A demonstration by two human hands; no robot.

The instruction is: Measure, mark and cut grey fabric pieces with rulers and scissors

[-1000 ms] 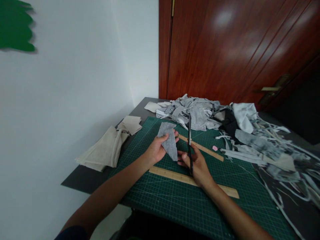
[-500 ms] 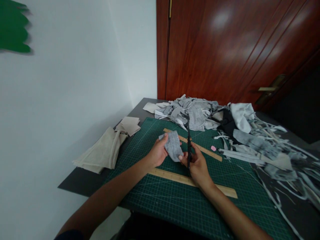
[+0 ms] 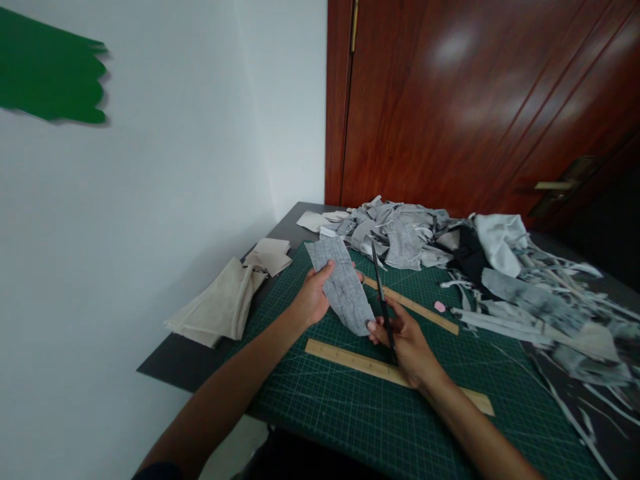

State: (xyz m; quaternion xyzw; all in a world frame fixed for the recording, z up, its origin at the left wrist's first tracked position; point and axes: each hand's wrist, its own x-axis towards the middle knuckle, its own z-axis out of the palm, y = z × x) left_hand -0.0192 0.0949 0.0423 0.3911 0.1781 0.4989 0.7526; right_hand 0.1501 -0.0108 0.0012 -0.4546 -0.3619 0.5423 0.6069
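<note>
A grey piece of fabric (image 3: 345, 287) hangs opened out between my hands, above the cutting mat. My left hand (image 3: 316, 293) is closed on its left edge, with the thumb on top. My right hand (image 3: 403, 337) grips black scissors (image 3: 381, 293), whose blades point up and away from me. With thumb and fingertips this same hand also pinches the lower right corner of the fabric. Below the hands, one wooden ruler (image 3: 350, 360) lies on the mat, partly covered by my right wrist. A second wooden ruler (image 3: 425, 311) lies farther back, its left part behind the fabric and hand.
The green cutting mat (image 3: 320, 400) covers much of the dark table (image 3: 175, 363). Folded cream cloth (image 3: 220, 303) lies at the left. Heaped grey scraps (image 3: 405, 243) are at the back, with more strips (image 3: 545, 300) at the right. A small pink piece (image 3: 439, 307) lies on the mat.
The grey fabric, folded smaller before, is now spread out longer between my hands. The scissors have tilted, their tips leaning left. The whole view has shifted slightly.
</note>
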